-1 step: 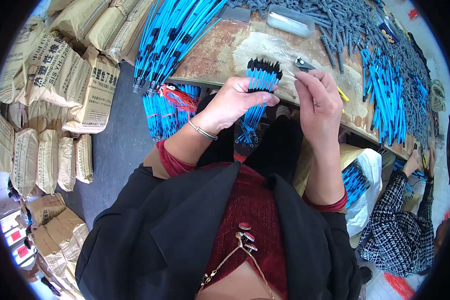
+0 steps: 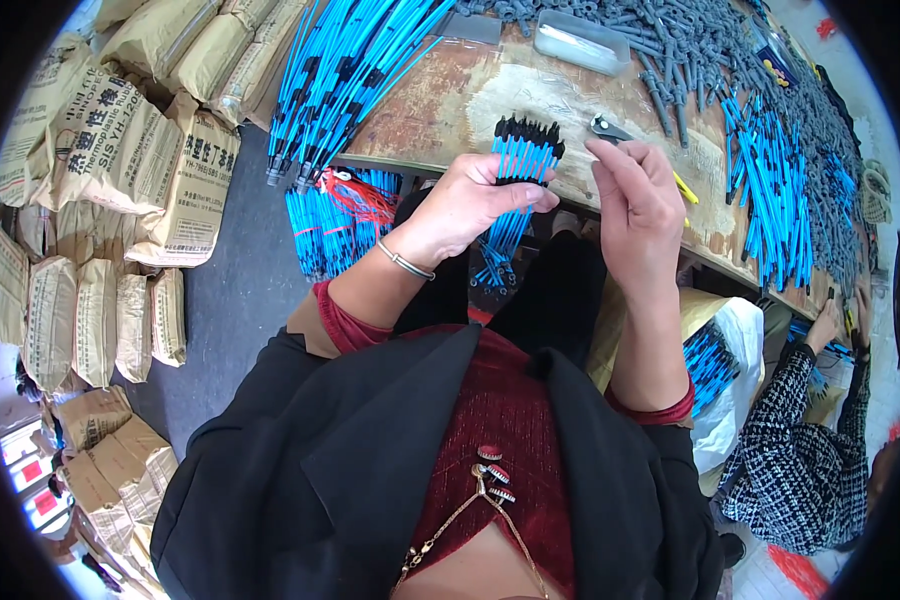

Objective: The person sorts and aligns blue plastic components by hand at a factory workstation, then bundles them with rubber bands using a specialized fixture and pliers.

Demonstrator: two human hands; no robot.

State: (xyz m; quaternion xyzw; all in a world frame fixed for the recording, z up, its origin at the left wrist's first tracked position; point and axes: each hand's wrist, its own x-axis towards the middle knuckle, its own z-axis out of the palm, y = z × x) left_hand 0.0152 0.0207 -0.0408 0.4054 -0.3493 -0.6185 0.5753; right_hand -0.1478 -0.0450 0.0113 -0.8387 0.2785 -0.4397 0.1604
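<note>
Clock directions run from the wearer's chest, twelve being straight ahead. At twelve o'clock the left hand (image 2: pixel 482 197) grips a bundle of thin blue sticks (image 2: pixel 526 156), black tips pointing away, over the table's near edge. At one o'clock the right hand (image 2: pixel 642 200) is raised, fingers bent toward the thumb; whether it pinches anything cannot be told. Just past its fingertips, pliers (image 2: pixel 607 128) lie on the worn wooden table (image 2: pixel 425 118). More blue sticks (image 2: pixel 782 200) lie between one and two o'clock. Farther off, a clear tray (image 2: pixel 582 45) sits past twelve, grey parts (image 2: pixel 685 50) heap at one, and paper sacks (image 2: pixel 120 170) stack at ten.
</note>
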